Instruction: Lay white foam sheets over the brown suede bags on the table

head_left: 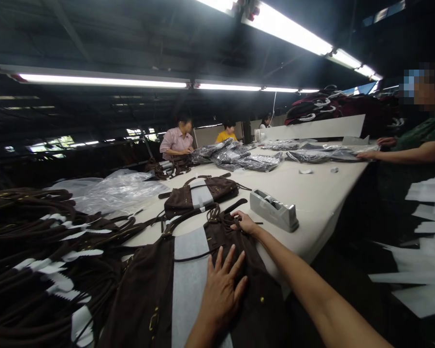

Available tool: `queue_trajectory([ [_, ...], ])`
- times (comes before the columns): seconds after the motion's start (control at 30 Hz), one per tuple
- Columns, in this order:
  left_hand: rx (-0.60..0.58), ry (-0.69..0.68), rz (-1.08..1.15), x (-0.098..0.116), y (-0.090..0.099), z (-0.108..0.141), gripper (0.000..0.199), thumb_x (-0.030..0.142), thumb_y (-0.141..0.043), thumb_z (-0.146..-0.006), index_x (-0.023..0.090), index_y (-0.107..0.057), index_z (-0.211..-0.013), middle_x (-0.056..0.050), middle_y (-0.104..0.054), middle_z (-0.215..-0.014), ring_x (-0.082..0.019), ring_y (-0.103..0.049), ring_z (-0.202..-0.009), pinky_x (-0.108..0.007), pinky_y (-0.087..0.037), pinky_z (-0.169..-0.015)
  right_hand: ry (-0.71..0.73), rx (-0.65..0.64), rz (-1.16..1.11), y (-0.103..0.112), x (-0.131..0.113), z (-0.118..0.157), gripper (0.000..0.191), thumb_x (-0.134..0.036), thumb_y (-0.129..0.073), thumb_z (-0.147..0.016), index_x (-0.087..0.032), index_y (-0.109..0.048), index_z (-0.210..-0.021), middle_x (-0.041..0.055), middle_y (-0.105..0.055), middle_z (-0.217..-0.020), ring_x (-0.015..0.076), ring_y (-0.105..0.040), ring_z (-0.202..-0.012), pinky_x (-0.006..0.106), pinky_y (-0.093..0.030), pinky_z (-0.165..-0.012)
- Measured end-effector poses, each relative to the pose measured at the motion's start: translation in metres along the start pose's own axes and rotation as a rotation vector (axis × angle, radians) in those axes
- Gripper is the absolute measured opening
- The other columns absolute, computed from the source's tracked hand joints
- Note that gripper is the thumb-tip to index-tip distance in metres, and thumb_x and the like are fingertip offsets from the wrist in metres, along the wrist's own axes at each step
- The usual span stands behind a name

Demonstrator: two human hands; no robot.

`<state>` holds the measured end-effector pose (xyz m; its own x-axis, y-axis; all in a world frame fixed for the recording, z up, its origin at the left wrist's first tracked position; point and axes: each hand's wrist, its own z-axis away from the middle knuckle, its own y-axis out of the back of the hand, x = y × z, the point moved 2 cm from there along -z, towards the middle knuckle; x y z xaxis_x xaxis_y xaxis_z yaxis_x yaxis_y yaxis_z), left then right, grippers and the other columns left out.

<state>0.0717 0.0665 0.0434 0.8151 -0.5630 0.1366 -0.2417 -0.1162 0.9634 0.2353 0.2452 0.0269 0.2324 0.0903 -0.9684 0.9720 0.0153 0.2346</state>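
Note:
A dark brown cloth bag (130,299) lies in front of me, with a grey-white paper strip (191,270) down its middle and a thin cord across the strip. My left hand (223,285) rests flat on it, fingers spread, partly over the strip's right edge. At the bag's upper right, my right hand (245,223) has its fingers curled at the gathered top edge, beside the cords. Just beyond lies a second brown bag (223,189), also wrapped with a pale strip. A grey tape dispenser (273,210) stands right of it.
Piled brown bags with white-wrapped handles (32,232) fill the left side. Behind them lies clear plastic wrapping (108,191). Plastic-wrapped bags (239,157) lie farther along the pale table (326,193). A co-worker (427,130) stands at right, others across. White sheets (420,261) hang low right.

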Motion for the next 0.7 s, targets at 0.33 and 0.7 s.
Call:
queue_trajectory([
  [0.33, -0.142, -0.104, -0.004, 0.007, 0.002, -0.006, 0.052, 0.046, -0.038, -0.096, 0.039, -0.024, -0.146, 0.002, -0.029, -0.155, -0.029, -0.026, -0.142, -0.061, -0.021, -0.114, -0.062, 0.091, 0.141, 0.01, -0.011, 0.024, 0.032, -0.026, -0.072, -0.071, -0.016, -0.062, -0.1, 0.0049, -0.066, -0.089, 0.0216, -0.06, -0.087, 0.03, -0.045, -0.079],
  [0.7, -0.145, -0.081, -0.01, 0.007, 0.003, -0.007, 0.052, 0.049, -0.034, -0.096, 0.038, -0.025, -0.146, 0.002, -0.029, -0.154, -0.027, -0.026, -0.142, -0.059, -0.02, -0.115, 0.171, 0.143, 0.33, 0.064, -0.059, 0.161, 0.024, -0.039, -0.055, -0.089, -0.022, -0.07, -0.096, 0.0059, -0.067, -0.094, 0.0209, -0.06, -0.077, 0.032, -0.04, -0.076],
])
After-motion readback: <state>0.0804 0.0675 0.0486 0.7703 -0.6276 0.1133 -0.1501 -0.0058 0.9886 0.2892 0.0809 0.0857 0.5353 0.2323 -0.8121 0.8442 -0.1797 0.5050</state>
